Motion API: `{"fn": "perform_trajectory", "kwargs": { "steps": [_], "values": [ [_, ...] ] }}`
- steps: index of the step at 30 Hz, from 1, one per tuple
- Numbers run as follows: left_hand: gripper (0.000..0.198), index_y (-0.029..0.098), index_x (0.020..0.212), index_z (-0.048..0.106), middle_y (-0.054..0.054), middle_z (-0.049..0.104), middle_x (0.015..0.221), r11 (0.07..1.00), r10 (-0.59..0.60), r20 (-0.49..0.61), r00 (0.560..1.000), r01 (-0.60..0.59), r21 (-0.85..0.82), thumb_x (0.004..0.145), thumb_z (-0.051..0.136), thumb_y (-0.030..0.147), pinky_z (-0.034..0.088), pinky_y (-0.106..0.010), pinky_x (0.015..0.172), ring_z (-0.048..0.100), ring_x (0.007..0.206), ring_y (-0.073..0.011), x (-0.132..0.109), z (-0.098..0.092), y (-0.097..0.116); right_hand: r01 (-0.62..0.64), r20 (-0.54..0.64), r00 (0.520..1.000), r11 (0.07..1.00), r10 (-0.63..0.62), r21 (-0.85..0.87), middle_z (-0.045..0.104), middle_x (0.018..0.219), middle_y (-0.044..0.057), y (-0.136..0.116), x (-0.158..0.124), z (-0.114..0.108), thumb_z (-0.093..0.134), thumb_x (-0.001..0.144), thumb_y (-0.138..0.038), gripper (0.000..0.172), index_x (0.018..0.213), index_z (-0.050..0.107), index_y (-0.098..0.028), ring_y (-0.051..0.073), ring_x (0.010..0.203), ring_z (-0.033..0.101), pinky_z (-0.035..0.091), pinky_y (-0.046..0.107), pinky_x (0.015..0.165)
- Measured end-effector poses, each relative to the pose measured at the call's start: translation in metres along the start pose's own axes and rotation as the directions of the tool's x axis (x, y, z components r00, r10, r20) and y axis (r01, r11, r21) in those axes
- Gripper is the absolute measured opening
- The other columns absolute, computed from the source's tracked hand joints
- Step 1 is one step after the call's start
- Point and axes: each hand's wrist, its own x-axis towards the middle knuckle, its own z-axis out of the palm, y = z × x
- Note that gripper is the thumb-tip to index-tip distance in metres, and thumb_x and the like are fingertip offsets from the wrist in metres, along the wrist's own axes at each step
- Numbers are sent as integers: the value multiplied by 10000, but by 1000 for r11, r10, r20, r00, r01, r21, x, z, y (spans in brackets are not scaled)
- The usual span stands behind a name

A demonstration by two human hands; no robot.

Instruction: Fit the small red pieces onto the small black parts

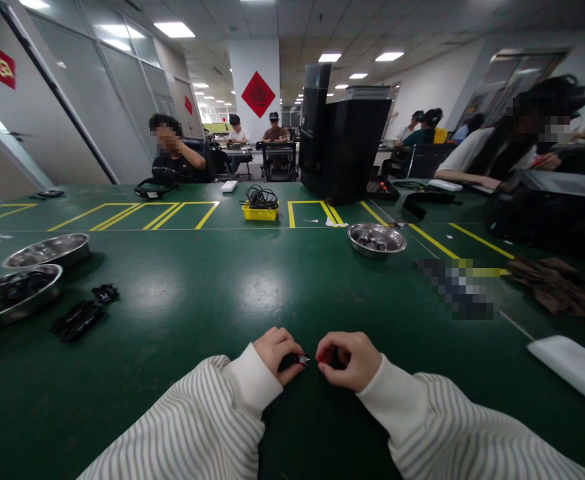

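Low over the green table (222, 267), my left hand (276, 353) is closed around a small black part with a silvery end (302, 360). That end pokes out past the fingertips toward the right. Facing it across a narrow gap, my right hand (355, 360) pinches a small red and black piece (323, 358), mostly covered by the fingers. The two pieces are apart. What kind of parts they are, I cannot make out.
Metal bowls (47, 250) with dark parts stand at the left, near loose black parts (79, 320). Another bowl (376, 240) sits ahead right. A yellow bin (260, 212) holds black cable. A white object (572, 367) lies at right. People sit around the room.
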Motion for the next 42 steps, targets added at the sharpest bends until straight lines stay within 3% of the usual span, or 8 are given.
{"fn": "perform_trajectory", "kwargs": {
  "steps": [8, 12, 15, 18, 22, 26, 31, 42],
  "values": [
    [126, 160, 790, 610, -50, 559, 730, 1000, -20, 23, 1000, 19, 18, 690, 555, 215, 423, -271, 608, 491, 680, -154, 1, -1, 2, 76, 9, 997, 994, -77, 78, 625, 669, 33, 8, 1, 2, 502, 655, -126, 229, 793, 682, -157, 55, 415, 457, 384, 162, 405],
    [126, 161, 796, 606, -52, 562, 749, 999, -29, 23, 999, 28, 14, 697, 545, 210, 429, -270, 614, 498, 687, -153, 1, -2, 4, -38, -26, 999, 994, 41, 106, 608, 625, -5, 9, 1, 4, 526, 648, -127, 285, 924, 588, -159, 78, 468, 508, 423, 174, 460],
    [130, 162, 809, 596, -52, 567, 769, 999, -31, 20, 999, 30, 19, 705, 530, 205, 436, -266, 626, 507, 700, -151, 1, -3, 5, -112, -19, 993, 980, 116, 163, 591, 594, -4, 9, 1, 5, 571, 649, -173, 122, 769, 581, -149, 82, 463, 510, 420, 176, 443],
    [134, 162, 818, 585, -48, 571, 766, 1000, -25, -7, 1000, 25, 14, 711, 517, 202, 440, -258, 626, 516, 704, -148, 2, -4, 6, -66, 21, 998, 986, 64, 156, 597, 602, 16, 11, 1, 3, 601, 665, -226, 104, 722, 636, -146, 95, 486, 522, 425, 192, 458],
    [129, 157, 819, 571, -37, 568, 720, 1000, -13, -55, 998, 13, -1, 731, 488, 203, 438, -234, 595, 518, 657, -130, 3, -6, 10, 41, 10, 999, 992, -43, 123, 626, 674, 39, 12, 1, 0, 598, 696, -256, 190, 845, 676, -168, 105, 521, 541, 440, 210, 492],
    [141, 154, 834, 567, -17, 550, 692, 994, -102, -32, 994, 100, -36, 723, 489, 189, 425, -192, 537, 506, 565, -89, 2, -7, 14, -18, -41, 999, 993, 23, 121, 653, 691, 28, 7, 1, -1, 620, 666, -218, 272, 933, 625, -166, 115, 546, 577, 472, 216, 519],
    [156, 156, 849, 560, 4, 550, 709, 959, -255, 40, 966, 258, -117, 714, 488, 184, 404, -162, 479, 469, 466, -49, 4, -10, 22, -74, -40, 996, 989, 79, 125, 657, 631, 30, -2, 2, -1, 659, 631, -208, 115, 725, 646, -143, 118, 520, 582, 485, 218, 509],
    [136, 156, 818, 552, 44, 518, 591, 935, -305, 67, 950, 312, -167, 712, 504, 226, 322, -144, 404, 380, 407, -39, 6, -14, 30, -3, -64, 998, 974, 18, 226, 678, 695, 56, -1, 2, 0, 658, 672, -244, 146, 790, 701, -171, 145, 587, 620, 495, 229, 517]
  ]
}}
